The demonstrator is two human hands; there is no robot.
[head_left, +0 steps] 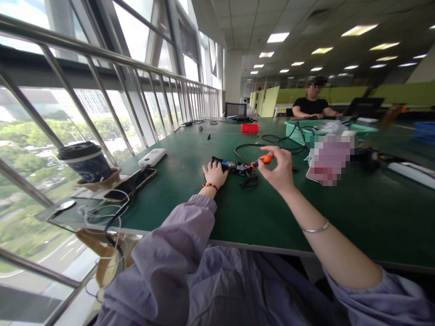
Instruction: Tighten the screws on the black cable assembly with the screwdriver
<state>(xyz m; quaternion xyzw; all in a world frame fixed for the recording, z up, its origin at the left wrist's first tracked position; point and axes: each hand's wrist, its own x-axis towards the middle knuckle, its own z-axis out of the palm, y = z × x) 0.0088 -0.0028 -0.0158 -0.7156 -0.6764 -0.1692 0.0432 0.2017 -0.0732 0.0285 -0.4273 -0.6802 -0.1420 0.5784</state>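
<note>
My right hand (280, 171) pinches the orange-and-black handle of a screwdriver (265, 159) between thumb and fingers. The screwdriver slants down to the left, and its tip is at the right end of a dark mechanical device (240, 168) with black, blue and silver parts. Whether the tip touches a screw is too small to tell. My left hand (215, 174) lies over the left end of this device, fingers wrapped on it, pressing it to the green table (234, 213). A black cable (250, 182) curls just in front of the device.
Right of my hands stands a phone-like pink item (331, 163), partly blurred, before a green basket (295, 131). A red box (249, 128) sits farther back. At left are a paper cup (86, 163), a phone (131, 184) and a white device (152, 157). A person (314, 106) sits across.
</note>
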